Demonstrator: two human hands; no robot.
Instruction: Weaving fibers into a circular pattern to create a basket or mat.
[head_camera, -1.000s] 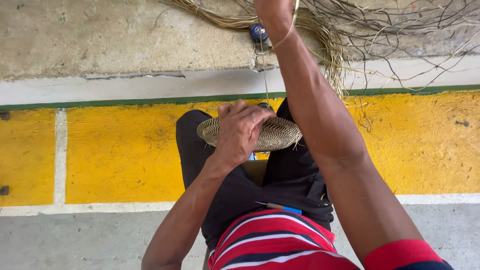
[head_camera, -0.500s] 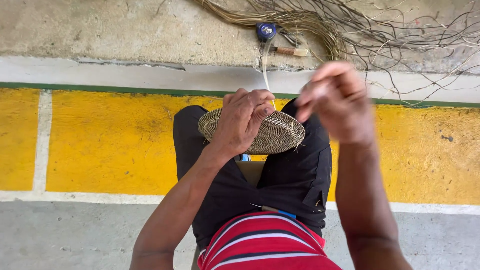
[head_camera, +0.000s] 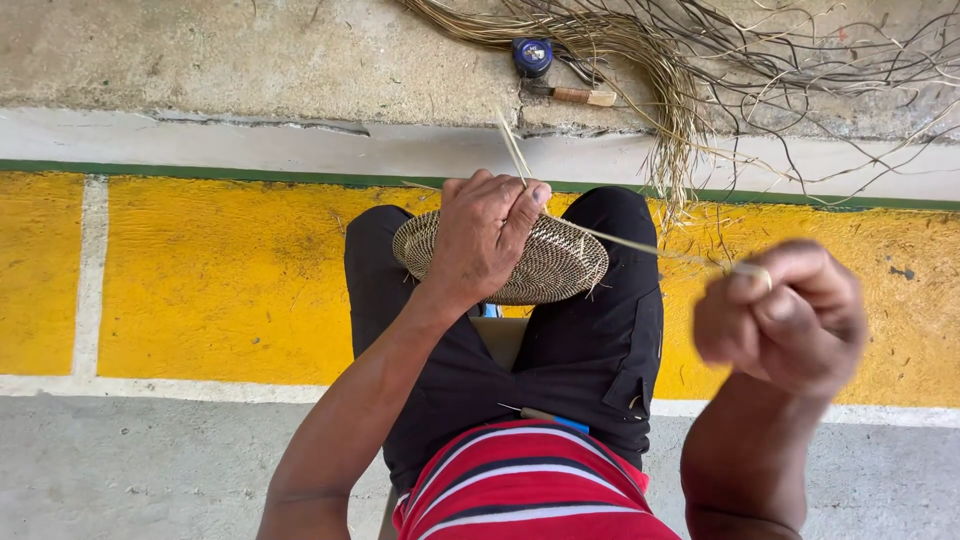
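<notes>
Here the left hand (head_camera: 487, 235) lies palm down over a round, flat woven basket base (head_camera: 555, 265) that rests on the person's knees, above black trousers (head_camera: 590, 350); its grip is pressed together on the near rim, thumb under and fingers over the coils. A single pale fibre strand (head_camera: 640, 243) runs from the weave out to the person's right, its long axis almost level and dipping slightly toward the right hand (head_camera: 785, 310). That hand is blurred, with its grip pinching the strand's free end between thumb and forefinger, well apart from the basket base and nearer the camera. A second short strand (head_camera: 513, 145) stands up just behind the left fingers. The left hand is thus the one on the work; the right hand holds only the strand, off to the side over the yellow painted floor (head_camera: 220, 280). Beyond the white kerb, a bundle of loose fibres (head_camera: 640, 50), a small blue round object (head_camera: 532, 55) and a wooden-handled tool (head_camera: 575, 96) lie on the concrete ledge (head_camera: 250, 60). Compared with half a second earlier, the right hand has moved from just above the basket base outward and toward the body, drawing the strand taut; a second ago it was reaching up toward the fibre bundle. The left hand has kept its place
</notes>
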